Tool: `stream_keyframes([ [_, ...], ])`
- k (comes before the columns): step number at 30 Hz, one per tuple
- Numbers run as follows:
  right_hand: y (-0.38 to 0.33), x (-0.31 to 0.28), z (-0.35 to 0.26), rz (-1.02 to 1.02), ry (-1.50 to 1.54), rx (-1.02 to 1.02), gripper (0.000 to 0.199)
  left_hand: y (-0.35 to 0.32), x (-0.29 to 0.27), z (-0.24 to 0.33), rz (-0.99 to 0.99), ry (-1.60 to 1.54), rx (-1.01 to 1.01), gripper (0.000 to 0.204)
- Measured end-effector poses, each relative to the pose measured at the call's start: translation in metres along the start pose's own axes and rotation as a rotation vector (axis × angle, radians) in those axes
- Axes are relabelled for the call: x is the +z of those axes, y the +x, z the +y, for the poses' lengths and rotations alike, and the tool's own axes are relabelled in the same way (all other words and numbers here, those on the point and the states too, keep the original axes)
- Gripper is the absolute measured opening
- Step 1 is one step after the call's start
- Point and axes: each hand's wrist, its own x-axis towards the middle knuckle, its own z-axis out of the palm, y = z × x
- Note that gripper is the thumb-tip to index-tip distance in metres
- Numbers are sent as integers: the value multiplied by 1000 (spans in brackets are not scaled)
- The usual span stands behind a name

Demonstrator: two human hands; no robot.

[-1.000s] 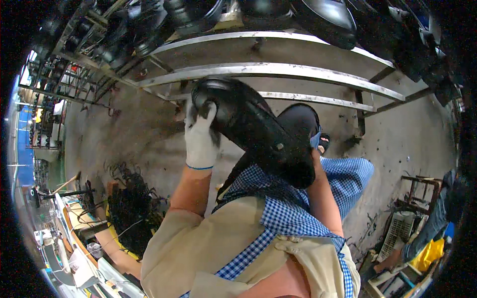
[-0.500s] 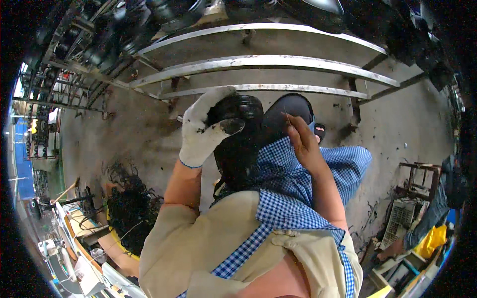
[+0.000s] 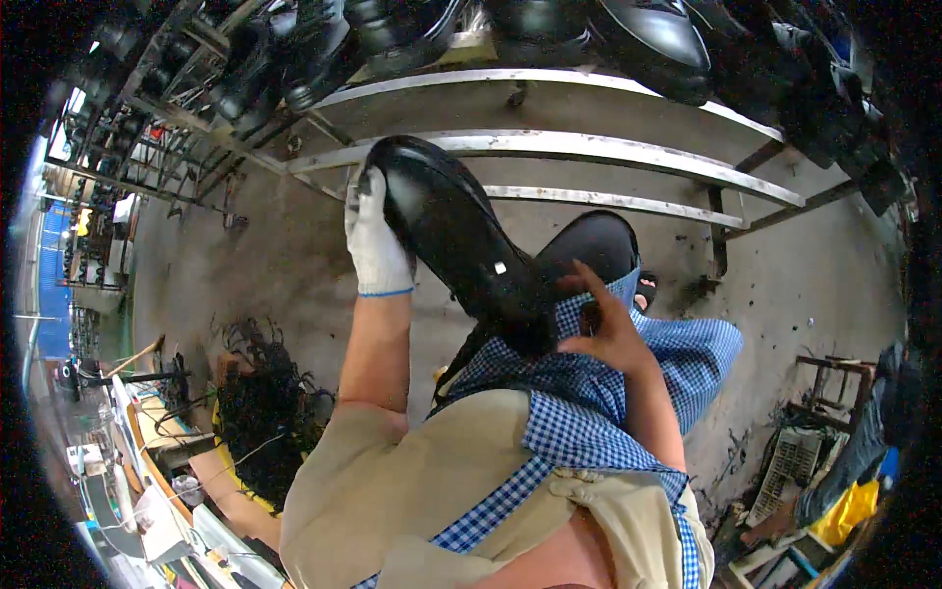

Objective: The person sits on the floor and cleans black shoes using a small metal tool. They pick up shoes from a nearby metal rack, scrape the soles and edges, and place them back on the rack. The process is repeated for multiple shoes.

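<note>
My left hand (image 3: pixel 378 231), in a white knit glove with dark smudges, grips a shiny black boot (image 3: pixel 446 221) by the side of its rounded toe end. Slanting across my lap, the boot has its toe end up and away from me and its other end near my apron. A small white square (image 3: pixel 500 267) shows on its surface. Close to the boot's lower end is my bare right hand (image 3: pixel 613 329), its thumb and fingers spread apart. Between them is a dark patch that I cannot make out. A blue-and-white checked apron (image 3: pixel 589 393) covers my legs.
Ahead stands a metal rack with pale bars (image 3: pixel 549 145) and several black boots (image 3: pixel 648 44) on top. Dark strips are heaped (image 3: pixel 260 422) at left, near a cluttered bench (image 3: pixel 147 481). On the right are a small wooden stool (image 3: pixel 834 383), a crate (image 3: pixel 785 471) and yellow material (image 3: pixel 849 510).
The boot has swung so its toe end points up and away, with my left hand now at its side. My right hand has come down and spread; the thin thing at its fingertips no longer shows.
</note>
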Motion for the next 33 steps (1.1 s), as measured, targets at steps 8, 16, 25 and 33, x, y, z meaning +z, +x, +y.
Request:
stream_keyframes([
  [8, -3, 5, 10, 52, -32, -16, 98, 24, -34, -38, -139, -258, -290, 42],
  [16, -27, -8, 27, 337, 722, 448, 74, 14, -30, -41, -205, 14, -221, 38],
  [25, -14, -3, 32, 515, 923, 445, 48, 15, -35, -51, -232, 125, -214, 42],
  [33, -8, 0, 18, 595, 919, 507, 48, 8, -33, -48, -161, 121, -247, 37],
])
